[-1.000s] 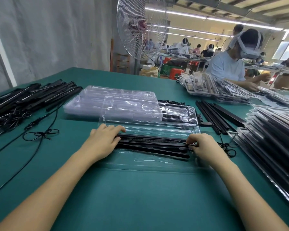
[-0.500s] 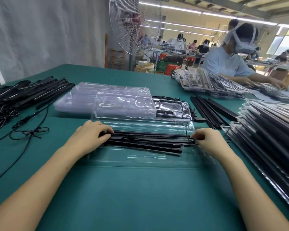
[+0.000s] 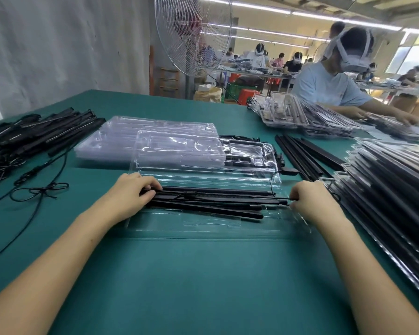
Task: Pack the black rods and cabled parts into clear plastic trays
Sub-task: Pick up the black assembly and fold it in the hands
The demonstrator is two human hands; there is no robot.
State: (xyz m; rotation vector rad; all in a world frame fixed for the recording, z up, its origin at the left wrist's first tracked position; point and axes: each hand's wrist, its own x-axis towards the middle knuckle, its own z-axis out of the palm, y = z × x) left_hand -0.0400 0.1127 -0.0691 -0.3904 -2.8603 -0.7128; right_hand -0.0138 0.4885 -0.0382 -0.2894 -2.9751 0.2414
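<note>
Upper left of the frame: heap of loose black rods (image 3: 41,134) with tangled cables, not yet packed. Right of it, stack of empty clear trays (image 3: 121,141). Centre left, left hand (image 3: 128,197), fingers curled over the near ends of a rod bundle (image 3: 203,204) lying in the open tray (image 3: 198,223) on the green table (image 3: 203,274). Centre right, right hand (image 3: 310,201), fingertips pinching a thin cable (image 3: 279,198) at the bundle's other end. Far right, tall pile of filled trays (image 3: 392,194). Judging by both piles: well under way, this tray unclosed, plenty left.
</note>
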